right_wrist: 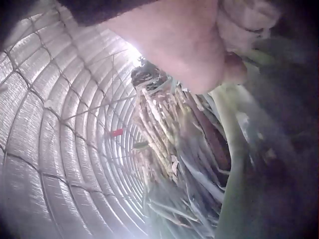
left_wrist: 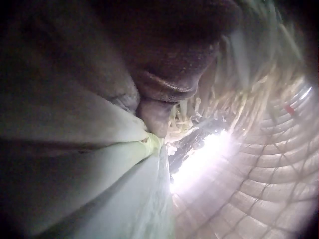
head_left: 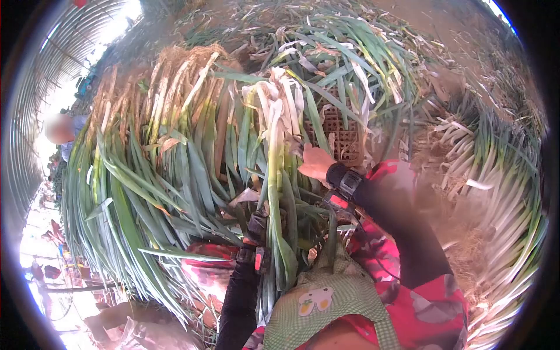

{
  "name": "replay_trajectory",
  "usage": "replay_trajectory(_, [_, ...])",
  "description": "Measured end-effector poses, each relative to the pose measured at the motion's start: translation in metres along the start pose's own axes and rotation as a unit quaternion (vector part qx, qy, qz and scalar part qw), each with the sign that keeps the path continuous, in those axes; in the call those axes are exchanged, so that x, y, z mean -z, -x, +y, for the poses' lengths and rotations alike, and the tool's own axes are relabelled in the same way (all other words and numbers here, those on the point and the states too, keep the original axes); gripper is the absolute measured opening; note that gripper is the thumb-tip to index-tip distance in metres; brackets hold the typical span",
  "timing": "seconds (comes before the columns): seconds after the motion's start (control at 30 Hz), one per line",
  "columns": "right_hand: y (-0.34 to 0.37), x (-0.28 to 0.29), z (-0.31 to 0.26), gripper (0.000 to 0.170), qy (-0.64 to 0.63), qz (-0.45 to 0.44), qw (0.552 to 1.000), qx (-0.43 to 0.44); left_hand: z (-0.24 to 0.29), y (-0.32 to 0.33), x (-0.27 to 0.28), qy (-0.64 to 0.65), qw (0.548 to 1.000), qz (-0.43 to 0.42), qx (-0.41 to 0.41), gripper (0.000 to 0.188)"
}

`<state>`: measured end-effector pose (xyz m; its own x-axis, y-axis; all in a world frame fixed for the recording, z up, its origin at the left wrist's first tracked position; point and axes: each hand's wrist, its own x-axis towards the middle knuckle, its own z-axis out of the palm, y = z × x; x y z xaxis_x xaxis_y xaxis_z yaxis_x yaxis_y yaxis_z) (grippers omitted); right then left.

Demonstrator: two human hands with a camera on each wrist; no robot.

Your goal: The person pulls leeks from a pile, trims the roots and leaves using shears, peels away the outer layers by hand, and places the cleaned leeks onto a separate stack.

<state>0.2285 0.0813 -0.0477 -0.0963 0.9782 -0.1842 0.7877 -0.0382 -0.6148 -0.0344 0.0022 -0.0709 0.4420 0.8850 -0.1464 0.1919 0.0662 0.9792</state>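
Note:
A leek [head_left: 275, 157], its pale end up and green leaves hanging down, stands upright in front of the person. Around its leaves the gloved left hand [head_left: 256, 226] grips low down; in the left wrist view a bare fingertip [left_wrist: 154, 118] shows past the glove against the leaves. The right hand [head_left: 317, 162], bare, is at the leek's side higher up, fingers curled on its outer layer. In the right wrist view its fingertip [right_wrist: 235, 68] presses at the green stalk [right_wrist: 228, 114]. Withered pale skins [head_left: 294, 96] hang near the top.
A large heap of leeks [head_left: 151, 146] lies to the left, roots away. More leaves [head_left: 367, 64] cover a woven basket [head_left: 335, 131] ahead. A row of leeks with white stems [head_left: 496, 233] lies at right. Another person [head_left: 61, 131] is at far left by the ribbed tunnel wall [head_left: 35, 116].

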Motion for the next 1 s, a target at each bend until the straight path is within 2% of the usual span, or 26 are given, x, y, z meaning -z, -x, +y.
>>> replay_trajectory(0.07, [-0.014,-0.001,0.005,0.041,0.025,0.012,0.999,0.028,0.002,0.002,0.001,-0.001,1.0,0.002,0.001,0.03])
replay_trajectory(0.17, [-0.023,0.018,0.001,0.041,0.005,0.053,0.998,-0.021,0.003,0.005,0.001,-0.004,1.0,0.003,0.005,0.03])
replay_trajectory(0.2, [-0.025,0.016,0.004,0.042,0.005,0.048,0.999,0.011,0.004,0.006,0.002,-0.005,1.0,0.003,0.007,0.03])
replay_trajectory(0.3, [-0.031,0.01,0.005,0.034,-0.019,0.057,0.997,-0.054,0.006,0.007,0.001,-0.002,1.0,0.003,0.004,0.029])
replay_trajectory(0.37, [-0.028,0.017,0.011,0.032,-0.047,0.05,0.997,-0.037,0.009,0.0,-0.001,0.007,1.0,-0.007,0.003,0.029])
replay_trajectory(0.4, [-0.027,0.022,0.015,0.032,-0.06,0.045,0.997,-0.024,0.032,-0.005,-0.006,0.004,1.0,-0.017,0.007,0.029])
replay_trajectory(0.43, [-0.027,0.027,0.014,0.035,-0.041,0.04,0.998,0.002,0.106,-0.015,-0.017,-0.105,0.993,-0.045,0.018,0.028])
replay_trajectory(0.47, [-0.021,0.028,0.014,0.037,-0.011,0.035,0.999,0.029,0.097,-0.02,-0.013,-0.107,0.994,-0.031,0.005,0.027])
replay_trajectory(0.53, [-0.006,0.033,0.003,0.043,0.06,0.032,0.995,0.072,0.029,-0.058,-0.018,-0.109,0.991,-0.005,-0.083,0.027])
replay_trajectory(0.6, [0.003,0.035,0.015,0.048,0.08,0.04,0.994,0.057,-0.017,-0.093,-0.011,-0.186,0.965,0.028,-0.183,0.027])
replay_trajectory(0.63, [-0.007,0.032,0.043,0.05,0.056,0.02,0.998,0.027,0.026,-0.081,-0.007,-0.336,0.937,0.011,-0.097,0.03])
replay_trajectory(0.67, [-0.005,0.028,0.06,0.056,0.064,0.093,0.993,0.038,0.023,-0.081,0.015,-0.35,0.93,0.0,-0.111,0.034])
replay_trajectory(0.73, [0.005,0.028,0.068,0.061,0.023,0.102,0.994,-0.003,-0.011,-0.097,0.086,-0.329,0.935,0.091,-0.099,0.038])
replay_trajectory(0.77, [0.013,0.024,0.071,0.062,0.025,0.1,0.995,-0.007,0.014,-0.084,0.126,-0.428,0.865,0.216,-0.147,0.034])
replay_trajectory(0.8, [0.023,0.019,0.069,0.063,0.024,0.098,0.995,-0.014,0.047,-0.069,0.164,-0.507,0.771,0.349,-0.163,0.031])
replay_trajectory(0.83, [0.032,0.015,0.067,0.064,0.023,0.1,0.994,-0.023,0.08,-0.044,0.206,-0.657,0.628,0.383,-0.166,0.025])
replay_trajectory(0.87, [0.053,0.019,0.038,0.064,0.011,0.07,0.997,-0.026,0.111,-0.033,0.242,-0.692,0.566,0.446,-0.034,0.029])
replay_trajectory(0.9, [0.073,0.019,0.005,0.063,0.0,0.042,0.999,-0.027,0.145,-0.018,0.269,-0.659,0.532,0.53,0.034,0.036])
replay_trajectory(0.97, [0.092,-0.008,-0.005,0.065,-0.03,-0.042,0.99,0.132,0.155,0.012,0.319,-0.691,0.444,0.57,-0.038,0.038])
replay_trajectory(1.0, [0.106,-0.005,-0.039,0.063,-0.078,-0.107,0.986,0.104,0.162,0.023,0.326,-0.634,0.537,0.551,0.074,0.039])
